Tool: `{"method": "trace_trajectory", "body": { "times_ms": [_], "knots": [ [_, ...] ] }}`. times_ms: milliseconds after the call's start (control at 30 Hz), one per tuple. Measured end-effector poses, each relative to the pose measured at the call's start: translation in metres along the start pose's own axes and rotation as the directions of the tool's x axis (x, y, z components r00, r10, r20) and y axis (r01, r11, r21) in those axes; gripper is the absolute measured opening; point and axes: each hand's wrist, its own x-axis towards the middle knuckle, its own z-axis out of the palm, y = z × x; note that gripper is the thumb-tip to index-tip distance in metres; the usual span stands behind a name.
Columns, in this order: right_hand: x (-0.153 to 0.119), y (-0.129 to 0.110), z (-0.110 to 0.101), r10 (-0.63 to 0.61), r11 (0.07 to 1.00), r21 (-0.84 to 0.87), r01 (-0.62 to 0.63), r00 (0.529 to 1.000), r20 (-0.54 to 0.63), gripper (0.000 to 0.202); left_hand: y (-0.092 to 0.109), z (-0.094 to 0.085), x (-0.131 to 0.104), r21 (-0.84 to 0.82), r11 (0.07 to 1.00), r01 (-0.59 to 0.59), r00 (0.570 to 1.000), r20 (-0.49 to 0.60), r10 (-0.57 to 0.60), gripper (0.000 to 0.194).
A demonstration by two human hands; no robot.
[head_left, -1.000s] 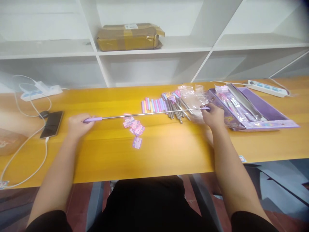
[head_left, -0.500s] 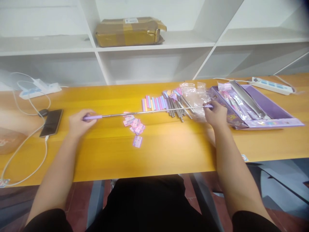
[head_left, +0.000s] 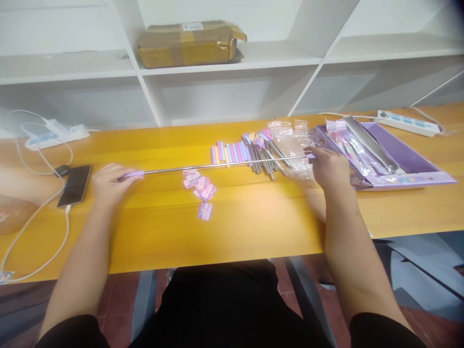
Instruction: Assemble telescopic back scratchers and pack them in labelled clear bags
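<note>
A thin metal rod point(head_left: 217, 165) stretches level between my hands above the table. My left hand point(head_left: 111, 182) is closed round its purple handle point(head_left: 133, 174). At the other end, my right hand point(head_left: 329, 166) pinches a small purple tip point(head_left: 311, 156). Beyond the rod lie several pastel tubes point(head_left: 232, 153) in a row. Right of them is a pile of metal rods point(head_left: 266, 164) with colourful hand-shaped heads point(head_left: 259, 141). Small pink printed cards point(head_left: 203, 187) are scattered on the near side of the rod.
Clear plastic bags point(head_left: 290, 137) lie beside an open purple box point(head_left: 409, 182) at the right. A phone point(head_left: 74, 185) with a white cable and a power strip point(head_left: 58, 137) are at the left. Another strip point(head_left: 409, 123) is back right. A cardboard box point(head_left: 188, 46) sits on the shelf.
My hands have moved slightly farther apart, the left hand leftwards and the right hand rightwards, and the rod between them looks a little longer. The view has shifted slightly.
</note>
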Motion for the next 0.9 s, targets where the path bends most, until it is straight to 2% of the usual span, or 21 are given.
{"method": "trace_trajectory", "body": {
  "times_ms": [200,333,500,567,700,800,900],
  "knots": [
    [-0.003,-0.016,-0.001,-0.077,0.995,-0.066,0.08,0.996,0.048,0.039,0.004,0.005,0.002,-0.013,0.999,-0.04,0.999,-0.002,0.04,0.025],
    [-0.009,-0.045,0.001,-0.181,0.972,-0.133,0.194,0.978,0.103,0.04,0.026,0.022,0.001,0.003,0.999,-0.032,0.999,0.004,0.032,0.022],
    [-0.024,-0.103,0.0,-0.32,0.926,-0.155,0.345,0.932,0.168,0.048,0.08,0.05,-0.002,0.032,0.999,-0.026,0.999,0.038,0.025,0.026],
    [-0.033,-0.133,-0.003,-0.392,0.899,-0.129,0.419,0.9,0.188,0.05,0.104,0.064,-0.004,0.017,0.999,-0.043,0.995,0.086,0.041,0.026],
    [-0.052,-0.195,-0.013,-0.496,0.851,-0.058,0.521,0.836,0.235,0.048,0.144,0.091,-0.008,0.013,0.998,-0.06,0.997,0.058,0.059,0.023],
    [-0.062,-0.228,-0.018,-0.484,0.852,-0.046,0.521,0.818,0.311,0.045,0.157,0.102,-0.009,0.013,0.997,-0.074,0.997,0.023,0.073,0.023],
    [-0.068,-0.242,-0.015,-0.461,0.861,-0.036,0.508,0.807,0.37,0.038,0.151,0.103,-0.005,0.023,0.989,-0.149,0.988,0.036,0.148,0.02]
  ]
}}
